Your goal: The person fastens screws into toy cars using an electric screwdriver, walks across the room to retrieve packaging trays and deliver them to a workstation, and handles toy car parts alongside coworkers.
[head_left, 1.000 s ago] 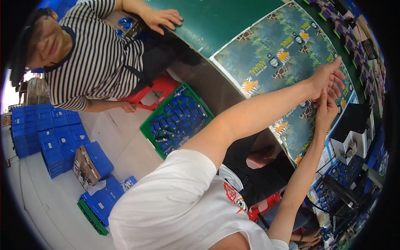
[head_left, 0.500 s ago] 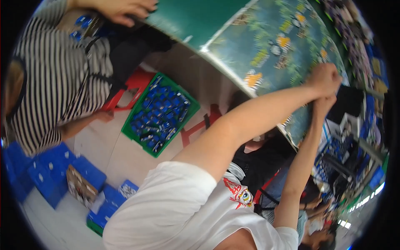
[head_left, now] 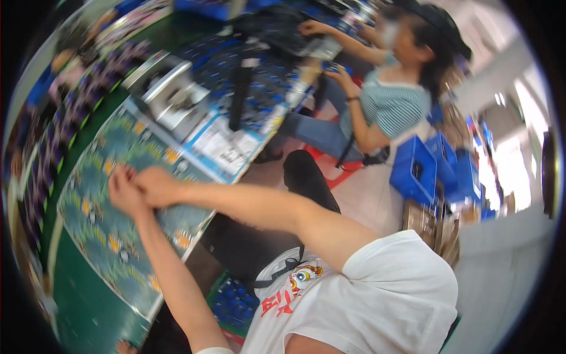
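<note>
My left hand (head_left: 124,192) and my right hand (head_left: 157,186) are pressed together above a patterned mat (head_left: 99,236) on the table. The fingers of both look curled in. If anything small is between them, it is hidden. The mat is dark green-blue, printed with orange, white and green figures. Beside it, toward the right, lie printed sheets (head_left: 221,144) with blue borders. A white and metal bench device (head_left: 174,101) stands just beyond the sheets.
Dark and blue small parts (head_left: 259,94) are heaped farther along the table. A co-worker in a striped top (head_left: 396,100) sits there, handling something. Blue bins (head_left: 414,168) and cardboard boxes (head_left: 433,221) stand at the right. A green crate of blue parts (head_left: 233,304) is below the table.
My view has swung round to the right, bringing the sheets, the device and another co-worker into sight. My hands remain together over the mat.
</note>
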The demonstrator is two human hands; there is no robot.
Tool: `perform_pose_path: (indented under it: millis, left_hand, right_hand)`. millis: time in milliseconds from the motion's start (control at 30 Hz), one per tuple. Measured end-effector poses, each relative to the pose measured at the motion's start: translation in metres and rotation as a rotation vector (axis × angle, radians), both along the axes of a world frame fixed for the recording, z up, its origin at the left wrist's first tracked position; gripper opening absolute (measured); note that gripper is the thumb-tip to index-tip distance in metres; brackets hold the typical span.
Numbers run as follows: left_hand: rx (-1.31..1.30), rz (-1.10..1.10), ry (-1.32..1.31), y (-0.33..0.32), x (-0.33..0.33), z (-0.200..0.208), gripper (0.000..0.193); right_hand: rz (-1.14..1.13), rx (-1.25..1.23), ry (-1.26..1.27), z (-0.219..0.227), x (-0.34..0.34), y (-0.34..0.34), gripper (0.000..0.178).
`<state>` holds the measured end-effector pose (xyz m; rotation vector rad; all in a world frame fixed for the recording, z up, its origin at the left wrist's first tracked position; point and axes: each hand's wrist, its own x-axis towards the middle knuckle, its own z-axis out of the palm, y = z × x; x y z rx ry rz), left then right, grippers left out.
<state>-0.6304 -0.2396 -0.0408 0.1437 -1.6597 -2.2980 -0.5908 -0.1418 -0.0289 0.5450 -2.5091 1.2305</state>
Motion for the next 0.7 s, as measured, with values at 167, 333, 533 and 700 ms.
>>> perform_pose_path:
  millis: [167,333,533,700]
  left_hand:
    - [-0.138,-0.094,-0.003,0.009,0.004,0.005,0.026]
    - [-0.356,-0.019,0.052,-0.014,-0.006,-0.004,0.031]
    - [-0.902,-0.011,0.314,-0.013,-0.006,-0.007,0.03]
    - [-1.603,0.207,0.765,0.053,0.052,0.052,0.036]
  right_hand:
    - [0.001,-0.136,0.05,0.0,0.04,0.019,0.015]
    - [0.194,-0.027,0.203,-0.013,0.091,0.031,0.022]
    - [0.152,0.062,0.371,-0.035,0.165,0.061,0.055]
    - [0.312,0.235,0.397,-0.006,0.192,0.124,0.056]
